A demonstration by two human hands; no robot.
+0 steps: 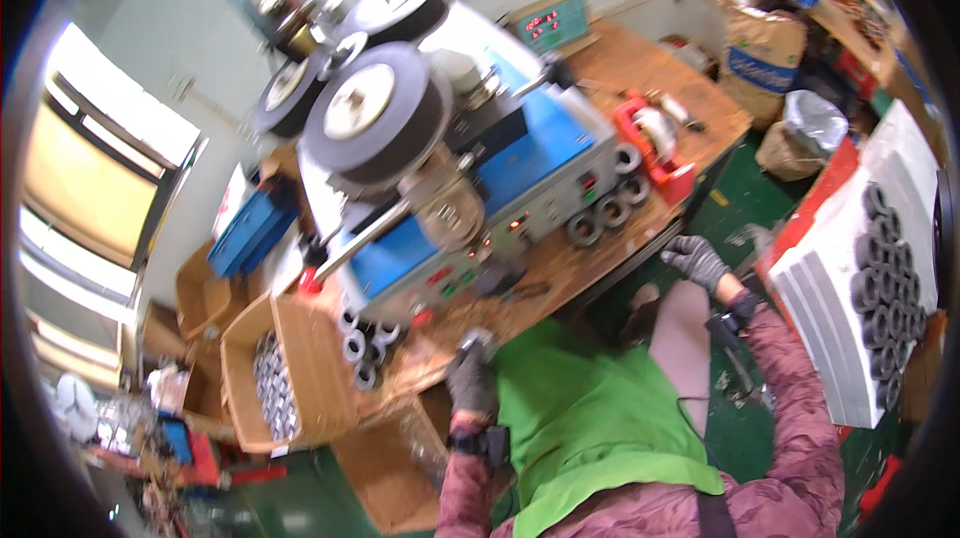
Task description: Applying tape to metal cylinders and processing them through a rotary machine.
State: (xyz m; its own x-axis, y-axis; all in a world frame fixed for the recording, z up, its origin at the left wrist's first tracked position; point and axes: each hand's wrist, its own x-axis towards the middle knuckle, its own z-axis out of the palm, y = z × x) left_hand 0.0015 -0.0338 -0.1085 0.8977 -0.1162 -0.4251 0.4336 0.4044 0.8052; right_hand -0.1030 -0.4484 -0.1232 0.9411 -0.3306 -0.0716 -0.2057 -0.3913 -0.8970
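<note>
Workshop with pale walls and a green floor (725,208); a wooden worktop (575,266) crosses the view obliquely. Centred on it stands a blue-and-grey bench machine (545,143) carrying large dark-rimmed wheels (415,103). Gloved left hand (472,378): at the worktop's front edge, left of its middle, fingers pinching a small metallic piece (479,338), whose exact shape is blurred. Gloved right hand (697,260): just off the front right corner, fingers bent and close together; whether they enclose anything cannot be told. Dark grey rings (585,228) stand along the machine's right front, beside a red tray (650,148) at the right edge. Further rings (365,375) are clustered near the left front corner, next to an open cardboard box (315,368) containing small metal parts (271,388). Far right, apart from the worktop: a white slab stack (815,323) bearing piled grey rings (886,303). Between the forearms, a green apron (590,398).
</note>
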